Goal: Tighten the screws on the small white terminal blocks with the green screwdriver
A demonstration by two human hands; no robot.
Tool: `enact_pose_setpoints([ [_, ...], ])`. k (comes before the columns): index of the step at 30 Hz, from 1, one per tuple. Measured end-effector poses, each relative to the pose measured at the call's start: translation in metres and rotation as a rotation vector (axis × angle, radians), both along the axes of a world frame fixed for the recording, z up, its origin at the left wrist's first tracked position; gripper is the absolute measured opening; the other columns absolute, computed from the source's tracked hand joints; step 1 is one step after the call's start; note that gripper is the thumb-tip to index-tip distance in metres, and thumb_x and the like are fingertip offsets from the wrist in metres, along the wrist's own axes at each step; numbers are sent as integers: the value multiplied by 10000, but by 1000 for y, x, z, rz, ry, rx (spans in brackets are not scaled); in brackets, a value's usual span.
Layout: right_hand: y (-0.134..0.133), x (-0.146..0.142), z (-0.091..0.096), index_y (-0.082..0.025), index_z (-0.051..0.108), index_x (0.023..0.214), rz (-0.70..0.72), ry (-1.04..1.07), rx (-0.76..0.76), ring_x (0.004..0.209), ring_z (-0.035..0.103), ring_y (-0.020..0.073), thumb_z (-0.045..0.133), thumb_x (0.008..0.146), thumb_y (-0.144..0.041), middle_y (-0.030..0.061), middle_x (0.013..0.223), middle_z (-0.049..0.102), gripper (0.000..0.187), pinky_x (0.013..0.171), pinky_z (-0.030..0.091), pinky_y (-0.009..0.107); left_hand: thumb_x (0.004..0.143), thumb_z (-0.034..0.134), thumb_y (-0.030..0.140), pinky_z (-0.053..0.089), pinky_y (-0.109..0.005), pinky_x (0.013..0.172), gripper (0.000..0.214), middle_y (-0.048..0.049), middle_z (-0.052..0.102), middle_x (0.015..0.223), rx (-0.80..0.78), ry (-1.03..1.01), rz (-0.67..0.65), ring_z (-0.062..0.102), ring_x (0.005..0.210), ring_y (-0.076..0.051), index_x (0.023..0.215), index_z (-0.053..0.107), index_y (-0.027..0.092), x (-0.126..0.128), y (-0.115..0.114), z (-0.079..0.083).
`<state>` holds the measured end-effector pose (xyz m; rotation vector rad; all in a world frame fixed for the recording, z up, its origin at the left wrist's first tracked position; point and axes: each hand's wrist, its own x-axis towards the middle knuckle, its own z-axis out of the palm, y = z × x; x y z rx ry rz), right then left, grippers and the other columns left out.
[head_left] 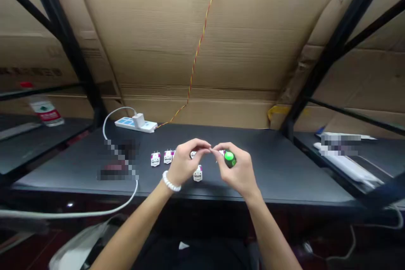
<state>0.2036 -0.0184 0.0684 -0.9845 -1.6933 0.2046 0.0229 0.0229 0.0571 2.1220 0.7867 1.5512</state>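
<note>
My left hand (pixel 186 161) and my right hand (pixel 236 168) meet above the dark table (pixel 284 168), fingertips pinched together on something too small to make out. A green round-capped tool (pixel 230 159) rests inside my right palm. Small white and purple electrical parts (pixel 155 159) lie in a row on the table just behind and below my hands, one of them (pixel 198 174) between my wrists. A white bead bracelet (pixel 171 182) circles my left wrist.
A white power strip (pixel 133 123) with a charger plugged in and a white cable (pixel 109 122) sits at the back left. A red-yellow twisted wire (pixel 196 55) hangs down the cardboard wall (pixel 221 42). A bottle (pixel 44 107) stands on the left shelf. Black frame posts (pixel 316 71) flank the table.
</note>
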Motion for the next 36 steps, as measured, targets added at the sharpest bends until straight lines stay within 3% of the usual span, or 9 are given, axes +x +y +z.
enact_pose_setpoints([
  [7, -10, -2, 4, -225, 717, 922, 84, 18, 70, 749, 732, 160, 677, 973, -224, 12, 866, 783, 65, 734, 568, 263, 972, 685, 179, 590, -247, 701, 88, -26, 767, 873, -1, -201, -65, 716, 756, -152, 919, 755, 191, 3, -14, -7],
  [18, -13, -9, 2, -225, 707, 929, 178, -28, 45, 759, 746, 150, 677, 966, -189, 3, 863, 785, 60, 731, 562, 253, 958, 645, 162, 576, -276, 741, 118, -57, 758, 884, -122, -118, -44, 716, 817, -182, 922, 757, 177, -17, -28, -6],
  [26, -11, -23, -4, -219, 708, 963, 73, -50, 142, 755, 766, 182, 654, 962, -175, 33, 876, 799, 70, 730, 595, 290, 973, 614, 164, 584, -307, 802, 131, -46, 750, 904, -91, 9, 14, 716, 845, -192, 927, 735, 189, -27, -27, -2],
  [36, -12, -25, -4, -217, 705, 998, 63, -69, 236, 820, 771, 180, 629, 968, -111, 49, 918, 792, 134, 768, 618, 287, 973, 701, 248, 610, -289, 793, 88, -50, 773, 915, -221, -203, 38, 745, 857, -189, 956, 757, 183, -10, -31, -13],
])
